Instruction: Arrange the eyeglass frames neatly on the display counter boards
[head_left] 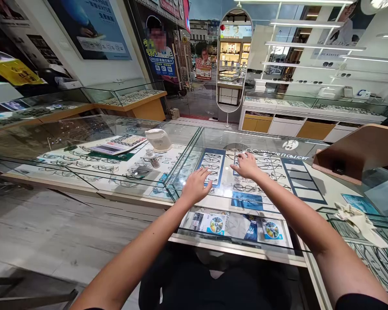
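Glass display counter (325, 176), spanning left to right on the near side, right section directly before the person. White display cabinet (286, 125) with drawers, far right. Oval mirror (234, 64), upright, far centre. Brown panel (345, 150), tilted, at the counter's right. Dark-blue slotted tray (288, 178), right of both hands. Blue-bordered tray (222, 165), just beyond the left hand, bearing rows of eyeglasses (212, 167); further pairs around the right hand. Left hand (196, 186): palm down, fingers spread wide. Right hand (246, 165): palm down, reaching farther, thumb set apart from fingers; fingertip contact cannot be told. White tabletop device (158, 140), left section. White bottle (152, 159), just nearer than the device.
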Demonstrator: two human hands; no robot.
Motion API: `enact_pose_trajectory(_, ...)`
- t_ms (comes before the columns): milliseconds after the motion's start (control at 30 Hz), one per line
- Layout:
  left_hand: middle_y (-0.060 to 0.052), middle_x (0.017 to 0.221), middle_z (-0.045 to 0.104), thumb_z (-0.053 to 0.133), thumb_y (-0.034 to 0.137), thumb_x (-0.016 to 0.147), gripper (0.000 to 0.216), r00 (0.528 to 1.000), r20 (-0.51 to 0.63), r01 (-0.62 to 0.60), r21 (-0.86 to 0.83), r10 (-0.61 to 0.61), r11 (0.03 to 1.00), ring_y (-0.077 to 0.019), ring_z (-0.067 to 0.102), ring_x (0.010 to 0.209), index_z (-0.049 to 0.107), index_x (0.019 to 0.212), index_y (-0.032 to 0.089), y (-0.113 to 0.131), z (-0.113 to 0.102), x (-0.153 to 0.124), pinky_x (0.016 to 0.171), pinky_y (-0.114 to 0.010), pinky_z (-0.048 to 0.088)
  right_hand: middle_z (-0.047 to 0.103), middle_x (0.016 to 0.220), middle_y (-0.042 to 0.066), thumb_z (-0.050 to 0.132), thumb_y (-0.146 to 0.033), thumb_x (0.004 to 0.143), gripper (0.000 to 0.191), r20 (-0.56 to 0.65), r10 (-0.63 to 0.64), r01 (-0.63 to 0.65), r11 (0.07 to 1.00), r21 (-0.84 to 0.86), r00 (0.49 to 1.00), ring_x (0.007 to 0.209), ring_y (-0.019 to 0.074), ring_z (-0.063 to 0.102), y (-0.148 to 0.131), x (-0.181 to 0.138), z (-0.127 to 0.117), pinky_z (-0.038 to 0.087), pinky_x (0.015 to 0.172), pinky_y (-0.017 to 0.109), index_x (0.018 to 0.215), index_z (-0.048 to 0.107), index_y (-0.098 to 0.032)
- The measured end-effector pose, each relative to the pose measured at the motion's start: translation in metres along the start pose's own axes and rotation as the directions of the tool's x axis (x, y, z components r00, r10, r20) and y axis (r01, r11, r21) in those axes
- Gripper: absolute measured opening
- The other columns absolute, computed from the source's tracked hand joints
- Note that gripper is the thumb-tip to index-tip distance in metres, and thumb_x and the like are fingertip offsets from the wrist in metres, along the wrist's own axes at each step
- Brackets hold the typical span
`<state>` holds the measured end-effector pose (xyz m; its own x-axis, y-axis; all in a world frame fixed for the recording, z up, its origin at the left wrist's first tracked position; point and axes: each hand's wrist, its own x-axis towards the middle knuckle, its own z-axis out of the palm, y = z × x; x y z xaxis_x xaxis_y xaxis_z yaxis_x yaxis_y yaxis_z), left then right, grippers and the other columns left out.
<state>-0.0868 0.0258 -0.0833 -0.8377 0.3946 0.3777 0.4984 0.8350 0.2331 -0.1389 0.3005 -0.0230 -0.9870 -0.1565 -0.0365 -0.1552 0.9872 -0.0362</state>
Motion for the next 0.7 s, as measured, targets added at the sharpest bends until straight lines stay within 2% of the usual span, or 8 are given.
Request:
enact_pose_trajectory(267,-0.011,0.159,0.062,0.053,0.038,0.103,0.049,1.0,-0.014,-0.004,-0.012,0.003,1.0,-0.033,0.052,0.153,0.069,0.144,0.019,0.0,0.0,0.0,0.126,-0.053,0.045,0.039,0.174,0.017,0.029,-0.068,0.11,0.081,0.009,0.008,-0.008,1.0,-0.003,1.0,0.162,0.0443,0.024,0.001,0.006,0.005,0.015,0.133,0.056,0.153,0.06,-0.006)
enact_pose_trajectory(400,-0.011,0.159,0.062,0.053,0.038,0.103,0.048,1.0,-0.019,-0.011,-0.014,0.011,1.0,-0.0329,0.053,0.152,0.069,0.143,0.018,0.0,0.0,-0.001,0.125,-0.053,0.045,0.035,0.177,0.016,0.033,-0.063,0.112,0.075,0.036,0.036,-0.037,0.999,0.004,0.999,0.164,0.0442,0.022,-0.003,0.0,-0.006,0.015,0.133,0.056,0.156,0.058,-0.007)
enact_pose_trajectory(467,-0.011,0.159,0.062,0.052,0.038,0.103,0.048,1.0,-0.021,-0.011,-0.014,0.011,1.0,-0.0327,0.054,0.151,0.069,0.143,0.019,0.0,0.0,-0.001,0.125,-0.053,0.045,0.031,0.179,0.016,0.036,-0.062,0.111,0.074,0.023,0.028,-0.029,0.999,0.016,0.999,0.164,0.0451,0.021,-0.01,-0.013,-0.015,0.016,0.133,0.057,0.157,0.057,-0.008)
enact_pose_trajectory(533,-0.011,0.159,0.062,0.051,0.039,0.103,0.048,1.0,-0.02,-0.008,-0.009,0.008,1.0,-0.0327,0.053,0.152,0.069,0.143,0.019,0.0,-0.001,-0.001,0.125,-0.053,0.045,0.032,0.178,0.017,0.038,-0.064,0.11,0.074,-0.032,-0.049,0.05,0.998,0.048,0.998,0.164,0.0441,0.023,-0.023,-0.038,-0.025,0.018,0.133,0.057,0.157,0.058,-0.009)
enact_pose_trajectory(600,-0.01,0.16,0.061,0.05,0.039,0.103,0.048,1.0,-0.018,-0.008,-0.004,0.008,1.0,-0.0322,0.052,0.153,0.069,0.143,0.019,0.001,-0.001,-0.001,0.126,-0.052,0.044,0.04,0.174,0.018,0.041,-0.064,0.11,0.073,-0.074,-0.208,0.215,0.97,0.109,0.975,0.161,0.0398,0.03,-0.04,-0.075,-0.032,0.024,0.132,0.055,0.156,0.059,-0.011)
enact_pose_trajectory(700,-0.009,0.16,0.061,0.05,0.039,0.103,0.048,1.0,-0.015,-0.008,-0.004,0.008,1.0,-0.0307,0.051,0.154,0.069,0.142,0.02,0.001,-0.001,0.0,0.127,-0.051,0.042,0.051,0.167,0.016,0.043,-0.064,0.109,0.068,0.04,-0.441,0.412,0.863,0.291,0.896,0.152,0.0341,0.047,-0.063,-0.137,-0.025,0.038,0.127,0.051,0.156,0.059,-0.017)
